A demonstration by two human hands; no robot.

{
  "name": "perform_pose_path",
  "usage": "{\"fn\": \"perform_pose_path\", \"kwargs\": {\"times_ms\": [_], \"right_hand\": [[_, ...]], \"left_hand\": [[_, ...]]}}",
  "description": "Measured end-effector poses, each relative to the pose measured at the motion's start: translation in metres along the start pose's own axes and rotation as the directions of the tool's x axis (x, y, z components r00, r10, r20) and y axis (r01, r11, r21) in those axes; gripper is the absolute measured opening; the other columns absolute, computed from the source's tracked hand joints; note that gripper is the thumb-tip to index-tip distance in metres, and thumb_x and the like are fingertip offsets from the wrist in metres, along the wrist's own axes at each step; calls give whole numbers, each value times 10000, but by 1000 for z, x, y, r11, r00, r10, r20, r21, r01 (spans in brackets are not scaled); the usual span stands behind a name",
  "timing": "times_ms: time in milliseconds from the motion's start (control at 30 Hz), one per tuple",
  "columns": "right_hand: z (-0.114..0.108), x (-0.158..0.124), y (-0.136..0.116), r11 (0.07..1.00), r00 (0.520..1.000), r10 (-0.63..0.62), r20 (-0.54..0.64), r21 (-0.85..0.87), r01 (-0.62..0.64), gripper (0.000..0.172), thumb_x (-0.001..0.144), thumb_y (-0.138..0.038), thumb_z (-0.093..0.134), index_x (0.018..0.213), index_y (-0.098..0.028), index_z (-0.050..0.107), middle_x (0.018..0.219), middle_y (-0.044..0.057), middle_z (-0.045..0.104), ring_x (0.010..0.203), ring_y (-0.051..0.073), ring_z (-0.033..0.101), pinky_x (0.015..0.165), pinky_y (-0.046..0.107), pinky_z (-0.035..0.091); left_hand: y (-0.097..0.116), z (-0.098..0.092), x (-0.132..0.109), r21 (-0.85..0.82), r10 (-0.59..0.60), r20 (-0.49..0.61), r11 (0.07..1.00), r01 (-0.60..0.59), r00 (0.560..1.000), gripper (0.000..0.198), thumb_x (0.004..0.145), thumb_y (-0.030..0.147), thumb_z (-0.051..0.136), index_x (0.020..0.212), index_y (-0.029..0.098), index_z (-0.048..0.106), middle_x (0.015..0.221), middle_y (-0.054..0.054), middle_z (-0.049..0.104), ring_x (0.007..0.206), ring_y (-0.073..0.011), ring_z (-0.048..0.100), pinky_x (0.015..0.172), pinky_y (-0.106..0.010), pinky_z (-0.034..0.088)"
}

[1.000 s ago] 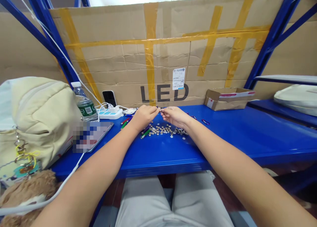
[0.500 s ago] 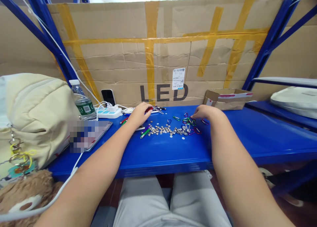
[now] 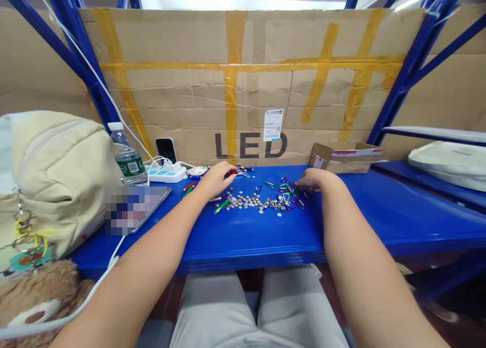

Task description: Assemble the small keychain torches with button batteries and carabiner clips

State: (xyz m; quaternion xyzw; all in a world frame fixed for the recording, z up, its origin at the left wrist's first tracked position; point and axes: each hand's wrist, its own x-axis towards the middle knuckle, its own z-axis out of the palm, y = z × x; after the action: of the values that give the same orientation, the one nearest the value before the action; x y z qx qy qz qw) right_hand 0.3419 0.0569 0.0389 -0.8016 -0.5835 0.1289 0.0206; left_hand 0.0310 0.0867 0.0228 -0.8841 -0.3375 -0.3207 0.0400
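My left hand (image 3: 218,180) is at the back of the blue table, its fingers curled around a small red tube (image 3: 230,174) that looks like a mini flashlight. A silver carabiner (image 3: 243,174) lies just beyond those fingertips. Beneath the wrist are more small flashlights, among them a green flashlight (image 3: 221,206). To the right, my right hand (image 3: 314,179) reaches down into a loose pile of coloured carabiners (image 3: 290,190), fingers bent and together; what they pinch is hidden. Between the hands lie many small silver button cells (image 3: 246,201), with a blue carabiner (image 3: 258,189) behind them.
A low cardboard box (image 3: 345,160) stands at the back right, before a big cardboard sheet (image 3: 170,100). On the left are a power strip (image 3: 167,173), a water bottle (image 3: 129,158), a tablet (image 3: 152,206) and a cream bag (image 3: 64,170). A white cable (image 3: 102,282) crosses beside my left forearm.
The view has tilted up slightly. My right hand's fingers have closed in on the carabiners and now cover more of the pile's right side. My left hand stays by the red tube.
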Motion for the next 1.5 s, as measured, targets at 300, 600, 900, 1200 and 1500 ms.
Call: {"fn": "perform_pose_path", "kwargs": {"times_ms": [300,600,900,1200,1500], "right_hand": [[8,13,-9,994,988,-106,-110,-27,103,281,743,-402,614,784,-127,659,821,124,668,751,213,617,637,286,456],[18,-30,-70,538,731,-678,-70,631,559,328,863,-492,424,729,-194,445,605,-35,457,508,78,409,496,196,356],[31,-39,-88,335,530,-833,156,906,260,258,881,-287,357,639,-199,338,467,-89,220,383,60,150,377,184,140],[37,-33,-93,383,649,-742,-167,688,616,411,915,-458,285,654,-183,445,469,-40,403,415,87,351,434,222,284],[37,-40,-101,494,589,-646,-486,323,808,342,934,-329,271,666,-192,432,561,-20,482,556,122,458,610,263,360]], "left_hand": [[1,2,0,1,26,44,1000,-26,999,232,836,262,481,1004,184,621,948,-65,619,896,-195,567,825,-341,454],[16,4,-1,-87,67,-68,994,-73,995,263,901,197,355,1100,142,518,1048,-98,563,1009,-183,519,927,-336,403],[36,-2,-2,-191,187,-56,962,-194,981,218,862,297,502,1024,166,565,982,-70,602,911,-167,558,825,-294,438],[33,7,2,-436,-87,-106,900,32,991,194,781,273,604,946,171,602,832,-11,648,739,-126,574,700,-248,448],[26,10,7,-738,-366,77,604,300,927,238,799,275,575,983,126,548,810,-26,639,590,-73,540,573,-206,448]]}}
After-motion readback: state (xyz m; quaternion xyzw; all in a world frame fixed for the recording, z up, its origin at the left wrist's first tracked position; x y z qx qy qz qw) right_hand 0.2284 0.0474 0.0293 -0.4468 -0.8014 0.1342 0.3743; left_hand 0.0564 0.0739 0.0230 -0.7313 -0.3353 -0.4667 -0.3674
